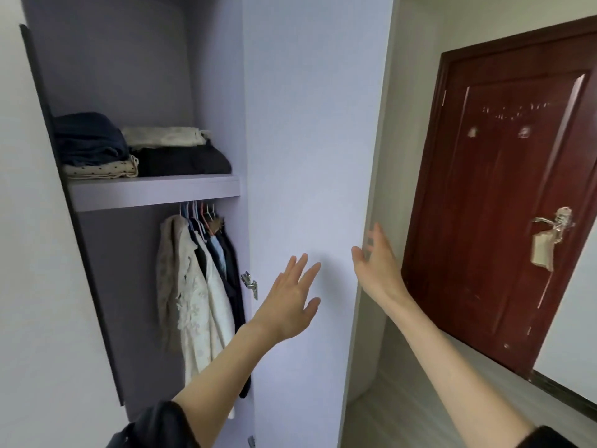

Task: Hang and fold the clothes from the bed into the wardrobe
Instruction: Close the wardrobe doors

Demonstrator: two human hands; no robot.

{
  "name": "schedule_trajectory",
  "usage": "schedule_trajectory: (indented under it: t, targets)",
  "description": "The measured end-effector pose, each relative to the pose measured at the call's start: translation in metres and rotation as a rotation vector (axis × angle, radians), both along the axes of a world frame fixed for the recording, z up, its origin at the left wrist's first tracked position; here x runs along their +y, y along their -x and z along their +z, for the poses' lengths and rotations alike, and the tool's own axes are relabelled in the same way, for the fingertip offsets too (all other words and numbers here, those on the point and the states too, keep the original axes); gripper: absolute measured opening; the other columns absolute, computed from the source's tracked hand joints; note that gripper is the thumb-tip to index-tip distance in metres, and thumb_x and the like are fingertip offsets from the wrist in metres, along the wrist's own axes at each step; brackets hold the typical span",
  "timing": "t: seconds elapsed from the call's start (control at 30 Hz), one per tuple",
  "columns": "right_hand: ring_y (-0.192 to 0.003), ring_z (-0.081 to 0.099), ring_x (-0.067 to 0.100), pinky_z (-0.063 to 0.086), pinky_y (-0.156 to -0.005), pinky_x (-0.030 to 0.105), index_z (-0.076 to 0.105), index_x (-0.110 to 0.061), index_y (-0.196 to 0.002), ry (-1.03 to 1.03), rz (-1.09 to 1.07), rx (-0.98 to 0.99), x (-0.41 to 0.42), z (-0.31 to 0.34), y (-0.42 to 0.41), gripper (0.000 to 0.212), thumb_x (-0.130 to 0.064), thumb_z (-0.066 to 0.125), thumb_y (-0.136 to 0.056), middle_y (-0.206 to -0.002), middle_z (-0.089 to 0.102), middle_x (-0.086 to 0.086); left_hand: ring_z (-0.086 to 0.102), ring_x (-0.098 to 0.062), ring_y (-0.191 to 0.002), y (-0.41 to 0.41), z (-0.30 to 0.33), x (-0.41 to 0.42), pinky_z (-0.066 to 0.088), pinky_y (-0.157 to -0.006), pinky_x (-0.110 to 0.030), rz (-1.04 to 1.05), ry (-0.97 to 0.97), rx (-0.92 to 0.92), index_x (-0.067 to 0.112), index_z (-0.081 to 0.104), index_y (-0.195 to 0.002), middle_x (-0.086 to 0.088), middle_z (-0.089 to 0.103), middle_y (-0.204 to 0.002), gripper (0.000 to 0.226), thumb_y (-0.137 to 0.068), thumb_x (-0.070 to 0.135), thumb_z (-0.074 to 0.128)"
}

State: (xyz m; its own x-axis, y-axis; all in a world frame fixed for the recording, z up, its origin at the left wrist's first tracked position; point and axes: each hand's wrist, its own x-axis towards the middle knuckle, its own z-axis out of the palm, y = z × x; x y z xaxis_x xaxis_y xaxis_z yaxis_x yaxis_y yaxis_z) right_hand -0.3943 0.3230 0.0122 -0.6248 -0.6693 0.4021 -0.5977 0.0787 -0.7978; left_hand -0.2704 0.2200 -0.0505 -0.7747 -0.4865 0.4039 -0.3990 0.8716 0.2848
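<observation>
The wardrobe stands open in front of me, its pale lilac door (310,156) swung out at the centre. My left hand (290,302) is spread flat against the door's inner face, fingers straight. My right hand (376,263) reaches to the door's outer edge, fingers extended around it. On the shelf (155,190) lie folded clothes: a navy pile (89,139), a cream piece (164,135), a black piece (184,161) and a dotted beige piece (103,171). Below the shelf, several garments (200,286) hang on hangers, a lacy cream one foremost.
A dark red room door (504,195) with a metal handle (554,221) stands to the right. The wardrobe's dark left edge (64,189) borders a white panel. A metal hinge (250,284) sits on the door's inner side. Pale wooden floor shows lower right.
</observation>
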Motion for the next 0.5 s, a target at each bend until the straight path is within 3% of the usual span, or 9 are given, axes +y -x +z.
schedule_trajectory:
  t: [0.1,0.17,0.27,0.33,0.43,0.5]
  targets:
    - [-0.121,0.043,0.012,0.041,-0.094,0.023,0.02,-0.018,-0.15,0.042,-0.006,-0.023,-0.002,0.0,0.007,0.053,-0.009,0.036,-0.1,-0.148,0.031,0.0,-0.016,-0.017,-0.145,-0.003,-0.001,0.0,0.001,-0.118,-0.035,0.019,0.009,-0.025,0.022,0.003,-0.151,0.0,-0.011,-0.158,0.063,-0.1,0.027,0.04]
    - [-0.11,0.044,0.007,0.037,-0.083,0.016,0.028,-0.019,-0.147,0.078,0.043,-0.125,0.001,0.002,0.012,0.049,-0.006,0.031,-0.101,-0.142,0.039,-0.001,-0.016,-0.017,-0.144,-0.009,-0.002,-0.002,0.001,-0.119,-0.037,0.053,0.015,-0.022,0.021,0.002,-0.151,-0.001,-0.011,-0.158,0.066,-0.099,0.032,0.041]
    - [-0.103,0.055,0.009,0.04,-0.09,0.018,0.054,-0.029,-0.127,0.118,0.146,-0.146,0.004,0.002,0.008,0.048,0.001,0.029,-0.098,-0.126,0.054,-0.002,-0.021,-0.015,-0.143,-0.019,-0.004,-0.001,-0.005,-0.118,-0.038,0.109,-0.007,0.008,0.02,-0.005,-0.15,0.002,-0.016,-0.157,0.079,-0.094,0.049,0.043]
    - [-0.094,0.061,0.008,0.044,-0.1,0.03,0.061,-0.032,-0.11,0.147,0.22,-0.138,0.004,0.001,-0.003,0.052,0.006,0.03,-0.095,-0.111,0.061,-0.004,-0.024,-0.011,-0.142,-0.024,-0.004,0.003,-0.008,-0.118,-0.037,0.121,-0.016,0.056,0.023,-0.013,-0.148,0.005,-0.02,-0.156,0.095,-0.084,0.069,0.04]
    - [-0.092,0.063,0.01,0.044,-0.102,0.038,0.062,-0.023,-0.113,0.181,0.387,-0.132,-0.004,0.0,-0.027,0.045,0.007,0.034,-0.096,-0.107,0.064,0.002,-0.025,-0.006,-0.141,-0.039,-0.002,0.006,-0.01,-0.117,-0.035,0.117,0.048,0.202,0.024,-0.019,-0.145,0.007,-0.022,-0.155,0.111,-0.066,0.088,0.026]
    - [-0.103,0.06,0.008,0.044,-0.103,0.032,0.059,-0.019,-0.119,0.2,0.524,-0.104,-0.015,-0.002,-0.046,0.039,0.005,0.038,-0.097,-0.11,0.062,-0.001,-0.02,-0.009,-0.143,-0.056,0.001,-0.001,-0.007,-0.117,-0.037,0.164,0.137,0.294,0.017,-0.013,-0.147,0.002,-0.017,-0.157,0.109,-0.072,0.084,0.031]
